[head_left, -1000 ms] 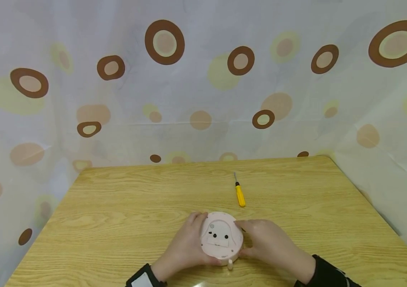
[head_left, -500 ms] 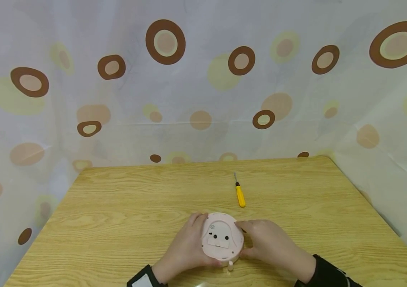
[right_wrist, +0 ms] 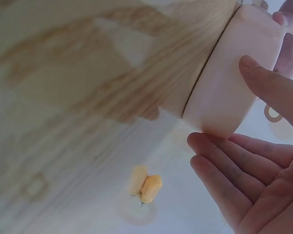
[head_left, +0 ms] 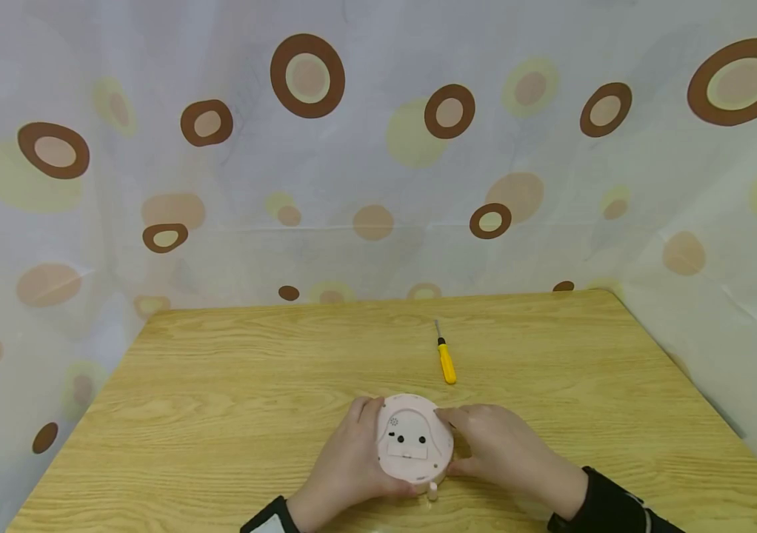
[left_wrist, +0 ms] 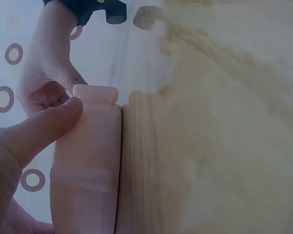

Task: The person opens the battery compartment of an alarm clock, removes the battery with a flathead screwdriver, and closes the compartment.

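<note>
A round pale pink alarm clock (head_left: 412, 468) lies back side up on the table, showing two black knobs (head_left: 421, 440), small speaker holes and a rectangular panel. One stubby foot (head_left: 432, 491) sticks out at its near edge. My left hand (head_left: 349, 457) grips the left side, its thumb along the near rim. From the right, my right hand (head_left: 495, 443) holds the other side between thumb and fingers; in the right wrist view the thumb presses the side wall (right_wrist: 229, 73) and the fingertips touch the edge. The clock's face is hidden underneath.
A screwdriver (head_left: 447, 363) with a yellow handle lies beyond the clock, its shaft pointing to the back. The wood-grain table (head_left: 252, 385) ends against a pale curtain (head_left: 365, 148) with brown and tan circles, at the back and both sides.
The clock has shifted very slightly to the right, with the left hand moving along with it. Both hands keep their hold, and the screwdriver lies where it was.
</note>
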The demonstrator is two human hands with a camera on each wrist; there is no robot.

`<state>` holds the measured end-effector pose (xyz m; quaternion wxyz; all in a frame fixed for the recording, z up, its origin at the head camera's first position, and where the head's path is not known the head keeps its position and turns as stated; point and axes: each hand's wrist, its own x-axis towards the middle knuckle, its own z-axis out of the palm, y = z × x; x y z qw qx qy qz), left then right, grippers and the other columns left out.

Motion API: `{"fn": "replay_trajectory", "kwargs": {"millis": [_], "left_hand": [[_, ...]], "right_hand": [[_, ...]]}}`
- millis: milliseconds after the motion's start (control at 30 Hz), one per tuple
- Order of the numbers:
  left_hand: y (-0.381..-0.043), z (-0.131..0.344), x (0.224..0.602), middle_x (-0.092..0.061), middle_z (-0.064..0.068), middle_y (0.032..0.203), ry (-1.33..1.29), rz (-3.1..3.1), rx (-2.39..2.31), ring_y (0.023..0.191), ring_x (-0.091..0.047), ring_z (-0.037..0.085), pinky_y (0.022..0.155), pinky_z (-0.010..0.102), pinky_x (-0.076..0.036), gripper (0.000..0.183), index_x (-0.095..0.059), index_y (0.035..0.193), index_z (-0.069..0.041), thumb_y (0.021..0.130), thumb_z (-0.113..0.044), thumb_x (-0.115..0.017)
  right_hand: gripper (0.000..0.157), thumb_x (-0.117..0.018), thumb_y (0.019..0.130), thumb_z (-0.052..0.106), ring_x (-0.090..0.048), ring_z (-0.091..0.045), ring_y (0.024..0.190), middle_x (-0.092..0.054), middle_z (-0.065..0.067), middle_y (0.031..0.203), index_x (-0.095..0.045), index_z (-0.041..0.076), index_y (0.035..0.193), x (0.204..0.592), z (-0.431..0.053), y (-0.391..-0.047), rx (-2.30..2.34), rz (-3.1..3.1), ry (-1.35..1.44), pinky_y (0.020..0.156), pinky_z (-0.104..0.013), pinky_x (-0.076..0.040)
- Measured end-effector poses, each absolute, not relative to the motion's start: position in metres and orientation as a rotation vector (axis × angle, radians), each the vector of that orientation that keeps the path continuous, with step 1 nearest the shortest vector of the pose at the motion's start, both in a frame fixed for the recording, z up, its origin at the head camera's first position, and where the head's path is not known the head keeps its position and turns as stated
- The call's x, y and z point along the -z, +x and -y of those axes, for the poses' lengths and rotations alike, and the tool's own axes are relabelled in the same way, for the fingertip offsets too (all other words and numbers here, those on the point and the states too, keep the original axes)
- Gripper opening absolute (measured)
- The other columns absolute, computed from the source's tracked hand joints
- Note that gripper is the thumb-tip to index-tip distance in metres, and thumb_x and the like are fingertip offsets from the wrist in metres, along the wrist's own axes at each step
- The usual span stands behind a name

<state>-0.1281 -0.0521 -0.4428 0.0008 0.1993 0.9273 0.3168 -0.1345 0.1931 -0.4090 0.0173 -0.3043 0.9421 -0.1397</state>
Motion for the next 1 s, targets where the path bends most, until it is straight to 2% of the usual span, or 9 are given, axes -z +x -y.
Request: {"fn": "replay_trajectory", "kwargs": {"millis": [433, 1000], "left_hand": [[-0.120, 0.047, 0.439, -0.056, 0.023, 0.150, 0.476, -2.868, -1.029, 0.131, -0.062, 0.037, 0.107, 0.056, -0.054, 0.129, -0.042, 0.154, 0.005, 0.054, -0.048, -0.105], [-0.118, 0.041, 0.441, -0.058, 0.022, 0.148, 0.390, -2.899, -0.979, 0.128, -0.064, 0.036, 0.103, 0.053, -0.056, 0.130, -0.043, 0.153, 0.006, 0.054, -0.052, -0.104]], "right_hand": [[0.067, -0.093, 0.082, 0.031, -0.077, -0.025, 0.108, -0.079, -0.011, 0.122, -0.069, -0.001, 0.136, 0.409, -0.195, -0.137, 0.449, -2.915, -0.989, 0.088, -0.042, -0.063], [0.063, -0.089, 0.087, 0.029, -0.076, -0.027, 0.110, -0.078, -0.012, 0.124, -0.067, -0.001, 0.137, 0.410, -0.196, -0.139, 0.450, -2.921, -1.024, 0.090, -0.043, -0.062]]}}
